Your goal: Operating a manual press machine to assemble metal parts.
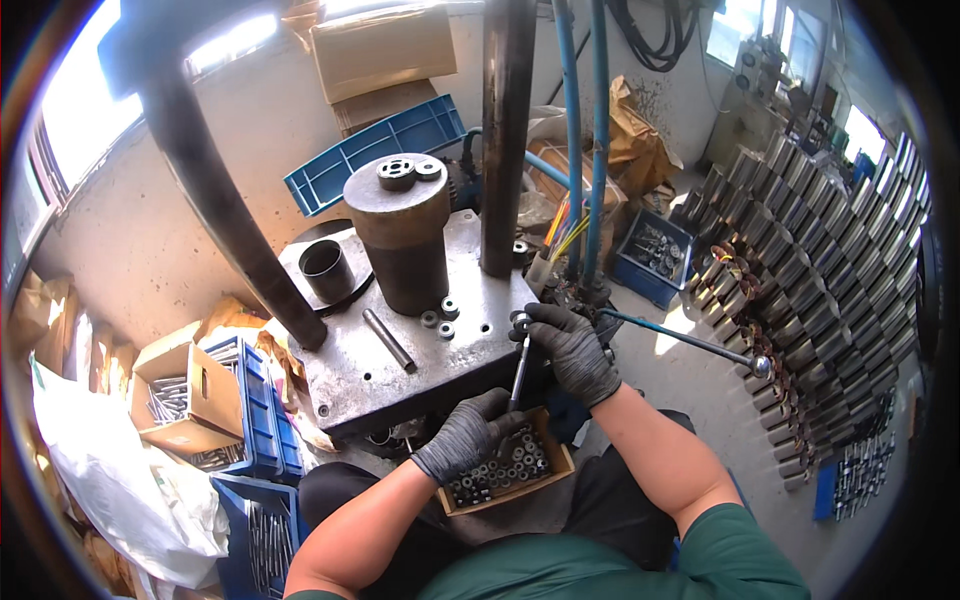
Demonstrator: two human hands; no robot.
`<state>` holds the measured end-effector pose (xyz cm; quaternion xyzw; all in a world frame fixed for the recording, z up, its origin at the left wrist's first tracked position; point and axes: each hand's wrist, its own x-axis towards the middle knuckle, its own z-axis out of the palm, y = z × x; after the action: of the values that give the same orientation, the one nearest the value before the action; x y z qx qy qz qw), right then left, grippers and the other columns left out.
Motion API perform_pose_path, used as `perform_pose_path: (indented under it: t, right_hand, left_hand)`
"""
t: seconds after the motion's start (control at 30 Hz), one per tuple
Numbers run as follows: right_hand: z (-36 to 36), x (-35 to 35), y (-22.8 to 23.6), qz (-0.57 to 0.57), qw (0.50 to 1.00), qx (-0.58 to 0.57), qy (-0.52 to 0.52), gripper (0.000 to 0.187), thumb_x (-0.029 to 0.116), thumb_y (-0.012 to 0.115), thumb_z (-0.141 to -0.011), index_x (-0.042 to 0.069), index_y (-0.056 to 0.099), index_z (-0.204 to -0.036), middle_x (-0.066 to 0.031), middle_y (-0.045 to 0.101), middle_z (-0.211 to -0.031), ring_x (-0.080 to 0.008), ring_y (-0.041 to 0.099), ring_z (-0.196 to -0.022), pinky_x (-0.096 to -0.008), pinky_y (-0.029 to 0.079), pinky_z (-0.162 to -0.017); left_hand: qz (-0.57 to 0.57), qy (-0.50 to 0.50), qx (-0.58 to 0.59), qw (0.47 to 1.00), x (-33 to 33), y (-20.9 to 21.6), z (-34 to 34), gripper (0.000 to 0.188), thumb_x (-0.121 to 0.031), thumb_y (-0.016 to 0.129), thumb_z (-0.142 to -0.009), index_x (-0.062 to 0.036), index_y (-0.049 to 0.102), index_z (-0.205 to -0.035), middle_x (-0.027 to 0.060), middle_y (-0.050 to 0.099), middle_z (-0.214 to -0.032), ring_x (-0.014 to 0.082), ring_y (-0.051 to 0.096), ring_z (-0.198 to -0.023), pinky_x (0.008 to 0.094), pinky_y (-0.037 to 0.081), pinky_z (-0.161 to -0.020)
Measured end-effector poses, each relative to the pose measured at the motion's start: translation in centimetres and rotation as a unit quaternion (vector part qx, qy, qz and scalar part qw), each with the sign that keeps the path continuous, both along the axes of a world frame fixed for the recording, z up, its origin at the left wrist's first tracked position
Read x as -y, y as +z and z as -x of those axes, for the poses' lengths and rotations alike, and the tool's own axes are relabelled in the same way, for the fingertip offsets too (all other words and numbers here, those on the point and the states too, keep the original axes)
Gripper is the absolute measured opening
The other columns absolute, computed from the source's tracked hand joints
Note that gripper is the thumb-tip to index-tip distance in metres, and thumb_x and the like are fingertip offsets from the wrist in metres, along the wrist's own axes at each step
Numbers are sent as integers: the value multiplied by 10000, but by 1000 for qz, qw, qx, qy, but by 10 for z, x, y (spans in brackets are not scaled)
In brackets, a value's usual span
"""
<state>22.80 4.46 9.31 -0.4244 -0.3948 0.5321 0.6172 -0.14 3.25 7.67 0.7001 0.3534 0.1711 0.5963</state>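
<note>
Both my hands wear dark grey knit gloves. My left hand (468,437) is closed around the lower end of a slim metal shaft (521,370), held nearly upright at the front edge of the steel press table (445,385). At the shaft's upper end, my right hand (572,350) pinches a small ring-shaped bearing (521,321). Whether the bearing sits on the shaft or only touches it, I cannot tell. Below my hands, a cardboard box (562,462) full of small bearings rests between my legs. A thick metal pin (389,341) lies on the table beside several loose bearings (445,329).
A heavy steel cylinder (402,250) carries two round parts on top. Beside it stands a short tube (326,272). Dark columns (505,140) rise from the table. A ball-ended lever (690,343) juts right. Blue crates (262,420) of shafts stand left; stacked metal cylinders (800,280) fill the right.
</note>
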Motion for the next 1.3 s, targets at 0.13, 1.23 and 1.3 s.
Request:
perform_pose_path:
  t: [0.13, 1.23, 1.3]
  right_hand:
    - [1, 11, 14, -36, 986, 160, -21, 281, 61, 719, -1011, -23, 715, -1280, -101, 777, -1176, -150, 721, -1068, -306, 570, -979]
    - [48, 20, -16, -42, 984, 168, 46, 364, 378, 622, -1102, 27, 668, -1190, -86, 686, -877, -171, 646, -852, -376, 546, -808]
    - [57, 17, -22, -16, 996, 50, 70, 360, 366, 620, -1102, 41, 653, -1254, -61, 691, -927, -160, 649, -893, -370, 553, -828]
  left_hand:
    - [-36, -7, 4, 999, 1, -3, -5, 310, -282, 724, -1053, -1, 661, -1167, 142, 729, -995, 179, 637, -920, 406, 557, -873]
    - [-11, 39, 101, 994, 15, -8, 1, 374, -197, 664, -1083, 13, 618, -1389, 87, 700, -1228, 181, 630, -1076, 346, 536, -923]
    - [-32, 36, 100, 994, 15, -12, 3, 404, -228, 660, -1089, 16, 604, -1405, 97, 696, -1248, 187, 633, -1102, 354, 538, -945]
